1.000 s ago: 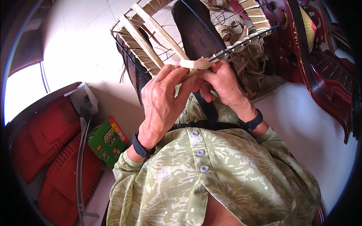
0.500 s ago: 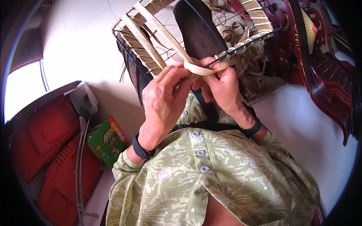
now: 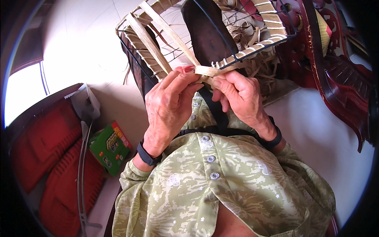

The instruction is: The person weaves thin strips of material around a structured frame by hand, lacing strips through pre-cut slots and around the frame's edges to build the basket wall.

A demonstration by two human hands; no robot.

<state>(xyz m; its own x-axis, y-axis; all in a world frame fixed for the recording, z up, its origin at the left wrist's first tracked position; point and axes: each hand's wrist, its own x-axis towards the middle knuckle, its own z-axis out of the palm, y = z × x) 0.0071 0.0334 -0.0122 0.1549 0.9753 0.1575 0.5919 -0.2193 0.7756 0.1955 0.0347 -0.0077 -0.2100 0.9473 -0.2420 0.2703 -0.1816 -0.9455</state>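
Observation:
A flat tan weaving strip [image 3: 207,71] is folded over the near edge of a black wire frame [image 3: 233,60] in front of my chest. My left hand [image 3: 167,104] is closed, pinching the strip beside the fold, with a small red item [image 3: 186,69] at its fingertips that is mostly hidden. My right hand [image 3: 242,94] grips the strip's other side between thumb and curled forefinger. Two long tan strips [image 3: 148,43] run from near my left hand to the far side of the frame. White cord binds tan wrapping [image 3: 272,29] along its sides.
Dark-clad legs [image 3: 205,31] show through the frame. Loose tan strips [image 3: 264,77] are heaped on the floor beyond my right hand. Carved dark-red wooden furniture [image 3: 327,75] stands at right. A green box [image 3: 110,148] and red ridged pieces [image 3: 71,170] lie at left.
My right hand has shifted slightly right and down, and the strip's loop has been drawn flatter over the frame edge. My left hand keeps its pinch, slightly further left.

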